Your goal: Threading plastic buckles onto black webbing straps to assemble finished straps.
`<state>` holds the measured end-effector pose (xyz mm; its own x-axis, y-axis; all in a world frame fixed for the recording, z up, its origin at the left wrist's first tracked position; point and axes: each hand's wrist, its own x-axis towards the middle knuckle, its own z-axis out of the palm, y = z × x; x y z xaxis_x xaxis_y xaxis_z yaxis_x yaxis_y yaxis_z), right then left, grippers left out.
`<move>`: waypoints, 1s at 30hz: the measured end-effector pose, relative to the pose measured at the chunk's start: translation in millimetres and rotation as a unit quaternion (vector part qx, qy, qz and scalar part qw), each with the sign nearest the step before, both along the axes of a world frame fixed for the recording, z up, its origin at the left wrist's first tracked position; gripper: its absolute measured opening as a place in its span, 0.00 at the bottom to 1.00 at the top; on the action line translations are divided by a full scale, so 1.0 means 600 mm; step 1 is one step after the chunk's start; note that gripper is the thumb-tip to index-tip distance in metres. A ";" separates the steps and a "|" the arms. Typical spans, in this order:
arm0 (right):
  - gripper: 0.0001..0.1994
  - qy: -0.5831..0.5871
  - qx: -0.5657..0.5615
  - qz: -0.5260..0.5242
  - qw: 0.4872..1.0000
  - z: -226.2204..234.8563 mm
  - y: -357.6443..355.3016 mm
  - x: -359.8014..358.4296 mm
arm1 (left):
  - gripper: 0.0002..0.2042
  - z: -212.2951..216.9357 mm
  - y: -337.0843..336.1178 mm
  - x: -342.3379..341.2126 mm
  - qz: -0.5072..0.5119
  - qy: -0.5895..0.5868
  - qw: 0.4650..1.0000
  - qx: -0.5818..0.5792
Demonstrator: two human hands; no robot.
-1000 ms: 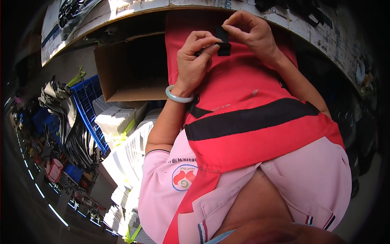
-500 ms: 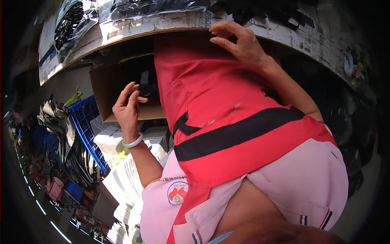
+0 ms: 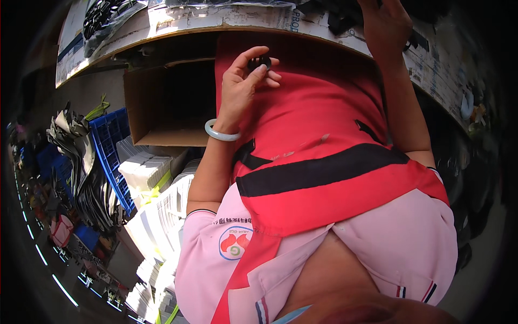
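Observation:
My left hand (image 3: 243, 86), with a pale bangle (image 3: 222, 131) on its wrist, is raised in front of my red apron (image 3: 313, 113). Its thumb and fingers are closed round a small black piece (image 3: 259, 63), whose exact kind I cannot make out. My right hand (image 3: 387, 32) reaches over the worktable's edge, beside black strap pieces (image 3: 345, 19). The picture's upper edge cuts off its fingertips, so what they touch or hold is hidden.
The worktable (image 3: 216, 18) has a worn, pale top, with a clear bag of black parts (image 3: 110, 19) on it. Below stands an open cardboard box (image 3: 141, 108). Bundled white stacks (image 3: 148, 175), a blue crate (image 3: 110, 154) and layered dark sheets (image 3: 89, 183) are at the left.
My left hand has moved right and up, from beside the cardboard box to the front of the apron. My right hand has moved right and farther over the table.

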<state>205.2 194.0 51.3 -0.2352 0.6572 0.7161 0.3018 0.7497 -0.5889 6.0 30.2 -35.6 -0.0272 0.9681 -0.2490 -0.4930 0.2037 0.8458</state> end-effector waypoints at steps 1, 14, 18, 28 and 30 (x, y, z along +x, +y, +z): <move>0.08 0.049 -0.043 0.084 0.994 -0.009 -0.008 0.007 | 0.17 0.001 0.005 0.005 -0.012 -0.003 1.000 0.012; 0.10 -0.101 -0.551 0.234 0.794 -0.069 -0.127 -0.028 | 0.07 -0.009 -0.004 0.025 0.062 0.096 0.993 -0.013; 0.11 -0.094 -0.592 0.223 0.769 -0.084 -0.130 -0.027 | 0.09 -0.017 0.001 0.021 0.100 0.112 0.989 0.018; 0.11 -0.072 -0.614 0.184 0.764 -0.098 -0.137 -0.028 | 0.09 -0.019 -0.001 0.032 0.095 0.198 0.974 0.049; 0.11 -0.007 -0.618 0.188 0.764 -0.100 -0.144 -0.034 | 0.17 -0.041 0.000 0.027 0.093 0.334 0.927 0.143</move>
